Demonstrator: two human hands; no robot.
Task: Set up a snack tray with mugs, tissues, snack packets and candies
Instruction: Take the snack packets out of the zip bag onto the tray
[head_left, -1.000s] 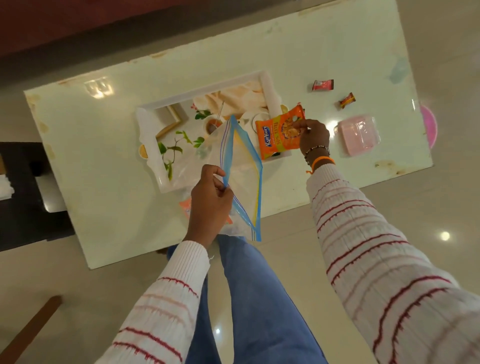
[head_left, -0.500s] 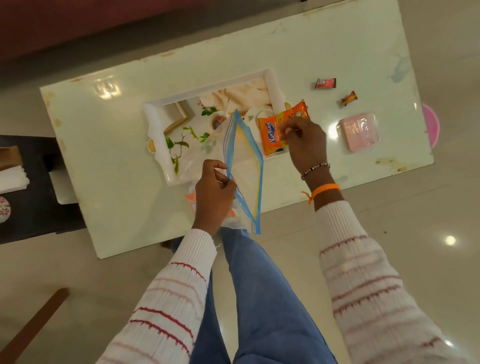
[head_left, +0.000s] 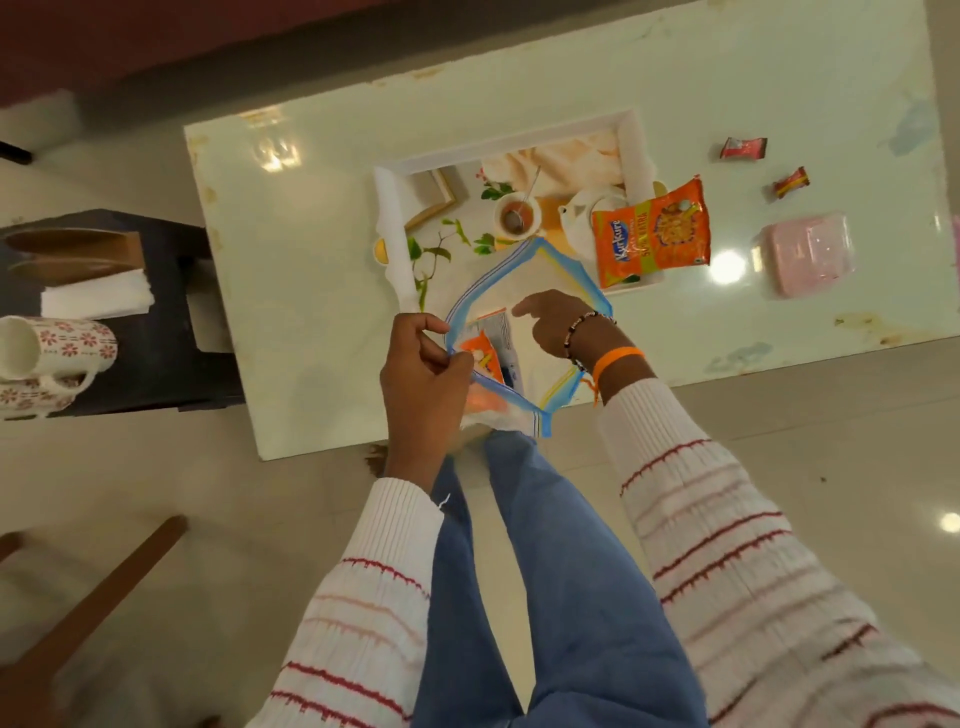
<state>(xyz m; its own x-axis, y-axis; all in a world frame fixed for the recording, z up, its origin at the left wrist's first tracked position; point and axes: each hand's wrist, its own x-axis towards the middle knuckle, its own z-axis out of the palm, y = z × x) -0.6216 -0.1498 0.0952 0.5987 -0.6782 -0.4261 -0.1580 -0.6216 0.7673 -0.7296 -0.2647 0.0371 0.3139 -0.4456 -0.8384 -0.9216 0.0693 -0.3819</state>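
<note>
- The left hand (head_left: 423, 371) pinches the near rim of a clear zip bag (head_left: 524, 291), fingers together on its blue strip.
- The right hand (head_left: 558, 325) is inside the bag's mouth, forefinger out, holding nothing.
- A second orange packet (head_left: 483, 353) lies inside the bag; its print is too small to read.
- An orange packet (head_left: 652, 231) reading "Kurkure" lies on the right end of the tray (head_left: 395, 234).
- On the counter (head_left: 311, 260) right of the tray: two candies (head_left: 743, 148) (head_left: 791, 183) and a pink box (head_left: 808, 253).
- Flower-patterned mugs (head_left: 49, 348) lie on a dark stand at left, beside tissues (head_left: 98, 299).

glossy table (head_left: 322, 291), clear plastic bag (head_left: 524, 280)
</note>
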